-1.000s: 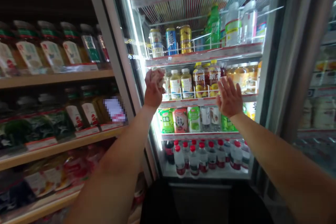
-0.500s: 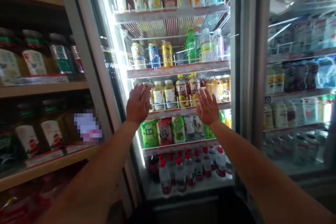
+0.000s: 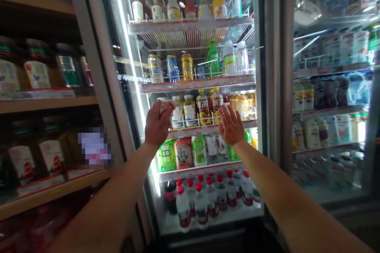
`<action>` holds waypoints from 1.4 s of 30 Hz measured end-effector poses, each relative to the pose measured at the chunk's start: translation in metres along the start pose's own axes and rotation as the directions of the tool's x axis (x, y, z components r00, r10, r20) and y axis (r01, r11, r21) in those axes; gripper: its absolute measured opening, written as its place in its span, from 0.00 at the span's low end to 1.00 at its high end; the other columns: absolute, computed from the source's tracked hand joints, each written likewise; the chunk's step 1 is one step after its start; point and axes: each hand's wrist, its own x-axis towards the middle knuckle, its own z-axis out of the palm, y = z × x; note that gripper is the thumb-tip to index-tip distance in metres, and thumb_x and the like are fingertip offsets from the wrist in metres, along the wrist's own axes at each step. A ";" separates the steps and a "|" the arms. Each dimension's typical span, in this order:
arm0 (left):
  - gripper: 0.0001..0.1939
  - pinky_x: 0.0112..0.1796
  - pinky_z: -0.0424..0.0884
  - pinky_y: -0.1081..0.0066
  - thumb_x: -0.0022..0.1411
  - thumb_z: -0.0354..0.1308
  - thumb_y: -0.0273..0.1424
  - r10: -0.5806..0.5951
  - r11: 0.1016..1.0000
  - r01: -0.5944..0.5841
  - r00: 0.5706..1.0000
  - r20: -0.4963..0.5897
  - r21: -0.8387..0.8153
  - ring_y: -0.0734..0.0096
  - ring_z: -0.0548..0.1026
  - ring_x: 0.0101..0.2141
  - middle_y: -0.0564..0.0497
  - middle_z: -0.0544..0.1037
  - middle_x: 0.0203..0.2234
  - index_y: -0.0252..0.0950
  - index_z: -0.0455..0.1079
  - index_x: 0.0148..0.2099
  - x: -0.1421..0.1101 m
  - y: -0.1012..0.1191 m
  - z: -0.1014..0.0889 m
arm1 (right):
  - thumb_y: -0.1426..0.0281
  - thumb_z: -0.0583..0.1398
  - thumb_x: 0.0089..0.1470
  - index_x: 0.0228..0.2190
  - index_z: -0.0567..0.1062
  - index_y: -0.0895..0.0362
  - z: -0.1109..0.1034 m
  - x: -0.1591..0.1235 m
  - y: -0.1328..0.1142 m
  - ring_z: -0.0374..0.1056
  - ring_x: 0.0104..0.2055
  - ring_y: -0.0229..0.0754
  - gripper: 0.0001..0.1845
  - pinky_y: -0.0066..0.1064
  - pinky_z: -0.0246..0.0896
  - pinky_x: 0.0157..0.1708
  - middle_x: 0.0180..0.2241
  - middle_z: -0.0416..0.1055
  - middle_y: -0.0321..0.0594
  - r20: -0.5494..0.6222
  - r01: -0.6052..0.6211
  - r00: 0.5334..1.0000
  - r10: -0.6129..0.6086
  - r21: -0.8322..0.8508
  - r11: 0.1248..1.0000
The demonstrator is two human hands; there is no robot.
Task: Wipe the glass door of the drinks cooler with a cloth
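Note:
My left hand (image 3: pixel 157 124) is raised in front of a lit drinks fridge, by the left end of its middle shelf. Its fingers are bent over a crumpled pale cloth or tissue (image 3: pixel 168 105). Pale-labelled bottles (image 3: pixel 184 111) stand just right of it. My right hand (image 3: pixel 230 125) is held up with fingers spread, near the dark iced-tea bottles (image 3: pixel 204 107) with yellow caps. A small white patch shows at its fingertips, too blurred to name. Whether either palm touches door glass I cannot tell.
Cans (image 3: pixel 187 67) and bottles fill the shelves above. Green and red drink cartons (image 3: pixel 183 153) sit below, over red-capped bottles (image 3: pixel 202 205) at the bottom. Wooden shelves (image 3: pixel 50 104) with jars flank the left; another glass-fronted fridge (image 3: pixel 332 110) stands right.
The view has shifted slightly, so the shelves sit a little lower and further left. My left hand has slid slightly right across the shelf front; my right hand is nearly where it was.

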 end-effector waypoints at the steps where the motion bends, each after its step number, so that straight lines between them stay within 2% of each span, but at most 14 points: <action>1: 0.25 0.67 0.59 0.43 0.73 0.50 0.26 0.052 0.999 -0.052 0.999 0.006 0.016 0.44 0.52 0.72 0.37 0.52 0.74 0.38 0.66 0.70 -0.004 0.003 0.001 | 0.68 0.50 0.69 0.73 0.54 0.56 0.000 0.000 0.000 0.46 0.77 0.53 0.35 0.54 0.41 0.74 0.73 0.57 0.46 -0.004 0.004 1.000 -0.004 -0.006 1.000; 3: 0.24 0.67 0.58 0.44 0.72 0.54 0.30 0.191 0.981 -0.193 0.980 0.056 0.034 0.43 0.54 0.72 0.39 0.55 0.73 0.41 0.69 0.68 -0.014 0.010 0.001 | 0.68 0.50 0.68 0.73 0.54 0.56 0.000 0.000 0.000 0.46 0.77 0.52 0.35 0.54 0.41 0.74 0.73 0.57 0.46 -0.006 0.006 1.000 -0.006 -0.008 1.000; 6: 0.26 0.68 0.56 0.45 0.72 0.56 0.32 0.274 0.960 -0.281 0.945 0.179 0.013 0.45 0.57 0.71 0.42 0.58 0.72 0.46 0.68 0.69 -0.021 0.012 -0.001 | 0.68 0.50 0.69 0.74 0.53 0.55 0.000 0.000 0.000 0.47 0.77 0.52 0.35 0.53 0.40 0.74 0.72 0.58 0.45 -0.003 -0.006 1.000 0.006 -0.013 1.000; 8: 0.28 0.69 0.54 0.44 0.71 0.55 0.31 0.239 0.968 -0.248 0.954 0.181 0.028 0.46 0.58 0.70 0.42 0.57 0.73 0.45 0.66 0.71 -0.020 0.011 -0.002 | 0.68 0.50 0.69 0.74 0.53 0.55 0.000 0.000 0.000 0.48 0.76 0.52 0.35 0.53 0.41 0.74 0.72 0.58 0.45 -0.018 0.000 1.000 0.000 -0.025 1.000; 11: 0.33 0.69 0.51 0.41 0.70 0.53 0.27 0.076 0.993 -0.079 0.996 0.036 0.086 0.44 0.52 0.72 0.38 0.50 0.74 0.38 0.58 0.75 -0.012 0.016 0.000 | 0.67 0.50 0.69 0.74 0.53 0.56 0.000 0.000 0.000 0.47 0.77 0.53 0.35 0.53 0.41 0.74 0.72 0.58 0.47 -0.021 0.015 1.000 -0.016 -0.014 1.000; 13: 0.34 0.69 0.51 0.43 0.70 0.53 0.26 0.067 0.994 -0.067 0.998 -0.002 0.082 0.45 0.47 0.73 0.38 0.48 0.75 0.37 0.57 0.76 -0.007 0.027 0.003 | 0.67 0.50 0.69 0.74 0.52 0.56 0.000 -0.001 0.001 0.46 0.77 0.53 0.35 0.54 0.40 0.74 0.73 0.57 0.47 0.000 0.005 1.000 -0.005 0.000 1.000; 17: 0.33 0.71 0.51 0.50 0.70 0.54 0.24 0.346 0.937 -0.348 0.924 0.163 -0.019 0.54 0.52 0.72 0.47 0.57 0.73 0.48 0.62 0.73 0.001 0.044 0.005 | 0.67 0.49 0.69 0.74 0.52 0.55 0.000 -0.001 0.000 0.47 0.77 0.52 0.35 0.55 0.40 0.74 0.73 0.57 0.46 0.012 -0.005 1.000 0.005 0.003 1.000; 23: 0.34 0.69 0.51 0.42 0.68 0.55 0.24 0.094 0.991 -0.093 0.996 -0.007 0.095 0.46 0.47 0.73 0.41 0.52 0.74 0.40 0.60 0.75 0.002 0.033 0.005 | 0.67 0.50 0.69 0.72 0.59 0.57 0.001 0.000 0.000 0.46 0.77 0.52 0.32 0.54 0.40 0.74 0.72 0.58 0.47 -0.010 -0.001 1.000 0.001 -0.007 1.000; 27: 0.33 0.70 0.52 0.48 0.68 0.55 0.25 0.271 0.959 -0.279 0.953 0.137 0.043 0.50 0.52 0.72 0.44 0.57 0.73 0.45 0.63 0.73 -0.009 0.029 0.003 | 0.67 0.50 0.69 0.71 0.60 0.57 0.001 0.000 -0.001 0.46 0.77 0.52 0.32 0.54 0.40 0.74 0.72 0.58 0.47 0.018 -0.021 1.000 0.021 0.001 1.000; 29: 0.31 0.71 0.50 0.47 0.69 0.56 0.27 0.266 0.960 -0.275 0.953 0.144 0.046 0.50 0.52 0.72 0.46 0.58 0.72 0.47 0.64 0.72 -0.009 0.028 0.002 | 0.67 0.50 0.69 0.72 0.58 0.57 0.001 0.000 -0.001 0.45 0.77 0.52 0.33 0.54 0.39 0.75 0.73 0.57 0.47 0.023 -0.021 1.000 0.020 0.018 1.000; 33: 0.32 0.70 0.49 0.42 0.70 0.55 0.27 0.041 0.994 -0.039 0.999 -0.021 0.105 0.46 0.46 0.74 0.41 0.52 0.74 0.40 0.60 0.74 -0.003 0.027 0.004 | 0.67 0.50 0.69 0.73 0.55 0.56 0.000 -0.001 0.000 0.44 0.77 0.52 0.34 0.55 0.39 0.75 0.73 0.57 0.46 0.009 -0.013 1.000 0.013 0.016 1.000; 36: 0.32 0.70 0.51 0.44 0.69 0.55 0.26 0.162 0.984 -0.163 0.986 0.028 0.071 0.46 0.47 0.73 0.38 0.49 0.75 0.38 0.62 0.74 -0.006 0.034 0.007 | 0.67 0.50 0.69 0.73 0.56 0.56 -0.001 -0.001 0.000 0.44 0.77 0.51 0.33 0.54 0.40 0.74 0.73 0.57 0.46 0.016 -0.010 1.000 0.010 0.006 1.000; 39: 0.31 0.70 0.50 0.46 0.69 0.57 0.27 0.352 0.933 -0.359 0.920 0.173 0.007 0.48 0.50 0.73 0.42 0.55 0.73 0.44 0.64 0.72 -0.008 0.040 0.007 | 0.68 0.50 0.69 0.71 0.59 0.57 0.000 -0.001 -0.001 0.45 0.77 0.51 0.32 0.53 0.40 0.74 0.72 0.58 0.47 -0.003 -0.002 1.000 0.002 -0.018 1.000; 42: 0.32 0.70 0.48 0.43 0.69 0.58 0.28 0.234 0.969 -0.243 0.962 0.140 0.045 0.47 0.49 0.73 0.45 0.56 0.73 0.48 0.63 0.73 -0.002 0.041 0.007 | 0.68 0.50 0.69 0.71 0.59 0.56 0.001 -0.001 -0.001 0.46 0.77 0.51 0.32 0.53 0.40 0.74 0.72 0.59 0.46 -0.023 -0.001 1.000 0.000 -0.031 1.000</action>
